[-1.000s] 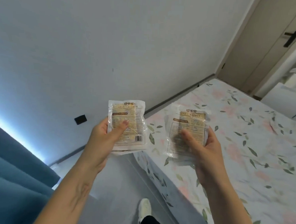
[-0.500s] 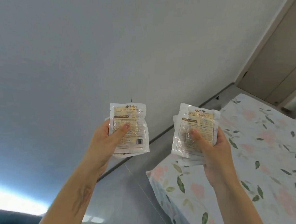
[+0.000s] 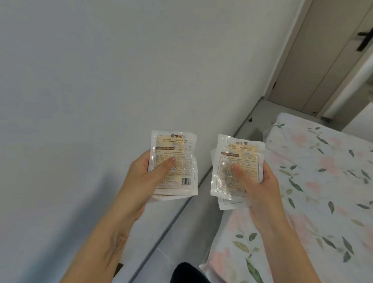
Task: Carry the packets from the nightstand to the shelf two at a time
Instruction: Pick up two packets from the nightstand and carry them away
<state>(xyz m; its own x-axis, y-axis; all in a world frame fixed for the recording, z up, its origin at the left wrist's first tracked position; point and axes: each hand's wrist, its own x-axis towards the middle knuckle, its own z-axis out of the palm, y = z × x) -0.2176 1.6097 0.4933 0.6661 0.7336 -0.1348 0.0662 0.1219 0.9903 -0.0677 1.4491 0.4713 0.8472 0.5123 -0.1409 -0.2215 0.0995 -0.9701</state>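
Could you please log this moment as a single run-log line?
phase: carrying | left hand: holds left packets | right hand: holds right packets | beside: bed | shelf: not in view

Home bedroom: floral-sheet bed (image 3: 321, 191), door (image 3: 328, 53) w/ handle.

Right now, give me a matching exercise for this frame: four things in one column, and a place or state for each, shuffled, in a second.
Things:
1. left hand
2. right hand
3. bed
4. door handle

Places or states:
A. black, top right on the door
B. grips the packets with the barcode showing
C. covered in a floral sheet, on the right
D. grips the packets nearer the bed

Pairs: 1-B, 2-D, 3-C, 4-A
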